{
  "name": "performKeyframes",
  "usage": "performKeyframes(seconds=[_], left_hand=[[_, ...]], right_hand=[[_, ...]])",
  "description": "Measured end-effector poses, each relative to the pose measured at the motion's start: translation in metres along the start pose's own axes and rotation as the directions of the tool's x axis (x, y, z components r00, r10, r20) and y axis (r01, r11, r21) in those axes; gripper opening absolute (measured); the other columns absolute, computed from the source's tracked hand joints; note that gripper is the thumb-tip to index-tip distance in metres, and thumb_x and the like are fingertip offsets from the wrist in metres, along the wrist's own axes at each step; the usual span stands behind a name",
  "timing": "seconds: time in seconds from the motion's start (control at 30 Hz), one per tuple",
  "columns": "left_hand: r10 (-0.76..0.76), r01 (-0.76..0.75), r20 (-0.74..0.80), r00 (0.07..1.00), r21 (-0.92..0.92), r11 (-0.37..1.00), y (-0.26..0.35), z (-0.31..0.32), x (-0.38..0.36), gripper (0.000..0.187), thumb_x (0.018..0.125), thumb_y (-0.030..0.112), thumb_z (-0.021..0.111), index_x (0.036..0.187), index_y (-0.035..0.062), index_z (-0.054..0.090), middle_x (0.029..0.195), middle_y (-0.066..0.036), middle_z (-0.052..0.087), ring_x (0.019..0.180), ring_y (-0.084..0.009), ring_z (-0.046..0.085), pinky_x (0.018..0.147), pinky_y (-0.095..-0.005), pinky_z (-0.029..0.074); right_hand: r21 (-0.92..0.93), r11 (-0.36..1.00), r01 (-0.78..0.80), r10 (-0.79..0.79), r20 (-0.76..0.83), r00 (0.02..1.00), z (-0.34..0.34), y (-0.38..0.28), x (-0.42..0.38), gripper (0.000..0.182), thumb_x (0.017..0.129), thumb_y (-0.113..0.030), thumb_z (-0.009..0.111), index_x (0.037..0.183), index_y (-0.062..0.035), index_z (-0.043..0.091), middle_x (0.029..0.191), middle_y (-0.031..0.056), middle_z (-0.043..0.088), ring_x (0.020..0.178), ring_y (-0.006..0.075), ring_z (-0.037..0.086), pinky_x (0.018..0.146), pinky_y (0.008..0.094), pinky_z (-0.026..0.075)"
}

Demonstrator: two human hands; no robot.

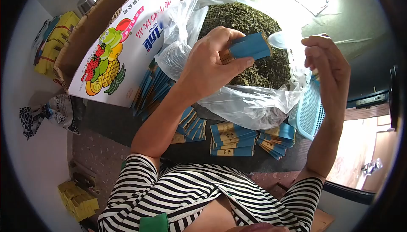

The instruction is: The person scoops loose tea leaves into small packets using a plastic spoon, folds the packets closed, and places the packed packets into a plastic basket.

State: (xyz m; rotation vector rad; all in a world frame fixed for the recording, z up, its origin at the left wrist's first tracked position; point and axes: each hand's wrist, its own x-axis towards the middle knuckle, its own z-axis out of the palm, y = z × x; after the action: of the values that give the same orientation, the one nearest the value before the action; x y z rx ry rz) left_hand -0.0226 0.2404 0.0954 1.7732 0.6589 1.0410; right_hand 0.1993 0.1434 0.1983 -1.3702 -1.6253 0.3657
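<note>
My left hand [214, 60] grips a small blue and tan paper packet [251, 47] between thumb and fingers. It is above a clear plastic bag [250, 104] filled with dried green leaves [237, 18]. To the right, my right hand [326, 56] has its fingers pinched together on a white spoon [278, 40]; glare washes out the handle. The spoon's bowl is close to the packet's top end, over the leaves. I cannot make out whether the bowl carries anything.
Several more blue packets [232, 139] lie in fanned stacks on the dark table [106, 121]. A carton with a fruit print [123, 58] stands at left. A light blue plastic basket [309, 113] is at right. Yellow bundles [57, 43] sit at far left, beyond the carton.
</note>
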Motion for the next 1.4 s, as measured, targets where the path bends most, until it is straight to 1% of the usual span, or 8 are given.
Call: performKeyframes(seconds=[0.17,0.23,0.3,0.5,0.57,0.83,1.3,1.4], left_hand=[[0.013,-0.017,-0.062,0.998,-0.055,0.998,0.008,-0.004,-0.003,0.043,0.087,0.008,0.078,0.124,0.0000,0.059,0.099,-0.005,0.067,0.089,-0.0078,0.065,0.075,-0.0231,0.056],[0.038,-0.042,-0.081,0.996,-0.048,0.998,0.011,-0.007,-0.003,0.043,0.086,0.008,0.079,0.123,0.0003,0.059,0.098,-0.005,0.067,0.087,-0.0076,0.066,0.074,-0.0229,0.055],[0.059,-0.063,-0.101,0.993,-0.039,0.997,0.011,-0.010,-0.004,0.044,0.085,0.007,0.080,0.123,0.0007,0.059,0.096,-0.004,0.067,0.086,-0.0074,0.066,0.073,-0.0228,0.055],[0.056,-0.059,-0.109,0.993,-0.032,0.998,0.010,-0.013,-0.002,0.043,0.084,0.007,0.080,0.122,0.0011,0.060,0.096,-0.004,0.067,0.085,-0.0068,0.065,0.073,-0.0222,0.055],[0.061,-0.062,-0.106,0.992,-0.005,0.998,0.011,-0.013,-0.003,0.044,0.084,0.005,0.080,0.123,0.0008,0.059,0.095,-0.004,0.067,0.086,-0.0066,0.065,0.074,-0.0223,0.054],[0.041,-0.043,-0.067,0.997,-0.023,0.999,0.008,-0.016,0.000,0.045,0.085,0.004,0.079,0.124,-0.0012,0.058,0.098,-0.006,0.068,0.088,-0.0080,0.066,0.075,-0.0229,0.055],[0.019,-0.020,0.002,1.000,0.049,0.999,0.007,-0.003,-0.003,0.047,0.084,0.001,0.079,0.125,-0.0018,0.056,0.098,-0.007,0.067,0.089,-0.0104,0.066,0.076,-0.0248,0.057],[0.057,-0.056,0.023,0.998,-0.048,0.997,0.003,0.003,-0.002,0.049,0.084,0.001,0.079,0.127,-0.0023,0.055,0.099,-0.007,0.066,0.090,-0.0104,0.066,0.076,-0.0251,0.057]], right_hand=[[-0.115,0.982,-0.152,0.146,-0.057,0.988,-0.019,0.028,0.000,0.023,0.099,-0.019,0.060,0.106,-0.0006,0.072,0.082,-0.0005,0.064,0.073,0.0056,0.052,0.063,0.0218,0.040],[-0.348,0.912,-0.219,0.207,-0.072,0.976,-0.018,0.043,0.000,0.022,0.100,-0.020,0.060,0.104,-0.0024,0.072,0.078,0.0007,0.062,0.067,0.0060,0.051,0.059,0.0239,0.040],[-0.461,0.879,-0.119,0.135,0.001,0.991,-0.011,0.057,0.002,0.023,0.099,-0.020,0.058,0.103,-0.0007,0.071,0.071,0.0072,0.062,0.062,0.0102,0.054,0.059,0.0287,0.044],[-0.290,0.924,-0.249,0.275,0.052,0.960,0.040,0.085,0.011,0.028,0.100,-0.023,0.053,0.107,-0.0028,0.071,0.070,0.0071,0.065,0.063,0.0112,0.058,0.061,0.0279,0.047],[-0.100,0.946,-0.307,0.313,0.047,0.949,0.050,0.085,0.016,0.029,0.101,-0.024,0.053,0.105,-0.0019,0.072,0.071,0.0028,0.064,0.065,0.0098,0.057,0.061,0.0270,0.046],[0.182,0.919,-0.350,0.351,0.026,0.936,0.022,0.086,0.019,0.024,0.103,-0.024,0.056,0.102,-0.0057,0.071,0.073,-0.0011,0.062,0.064,0.0064,0.053,0.057,0.0230,0.040],[0.209,0.906,-0.369,0.346,0.139,0.928,-0.005,0.030,0.011,0.028,0.102,-0.032,0.056,0.101,-0.0083,0.071,0.070,-0.0025,0.055,0.062,0.0065,0.047,0.061,0.0246,0.038],[0.064,0.945,-0.322,0.299,0.237,0.924,0.012,0.013,0.014,0.026,0.103,-0.025,0.054,0.102,-0.0046,0.070,0.069,-0.0019,0.054,0.062,0.0063,0.048,0.058,0.0229,0.039]])
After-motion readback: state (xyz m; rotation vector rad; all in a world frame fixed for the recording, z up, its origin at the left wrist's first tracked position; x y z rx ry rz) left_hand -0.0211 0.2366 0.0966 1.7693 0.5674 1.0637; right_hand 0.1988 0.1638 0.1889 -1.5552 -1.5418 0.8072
